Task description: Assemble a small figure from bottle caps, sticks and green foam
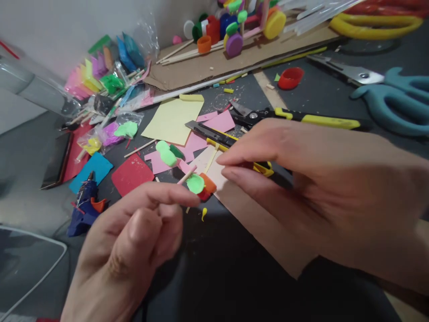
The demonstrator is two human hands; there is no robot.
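My right hand [295, 179] is in a pinch, thumb and index almost together, at the upper end of a thin pale yellow strip [211, 160]. My left hand [134, 241] has its index finger stretched out and the other fingers curled, with nothing visible in them. Just beyond that index fingertip is a small model of bottle caps, with a light green disc [195, 183], an orange cap [209, 182] and a pink tube [184, 167]. Light green blobs [166, 154] top its far end. A yellow-and-black utility knife [214, 134] lies partly behind my right hand.
A blue glue gun [83, 208] lies at left near red paper [132, 174]. Teal scissors [398, 100] and black-and-yellow pliers-like cutters [308, 118] lie at right. Cardboard [187, 76] with capped models runs along the back. A beige sheet [268, 228] lies below my hands.
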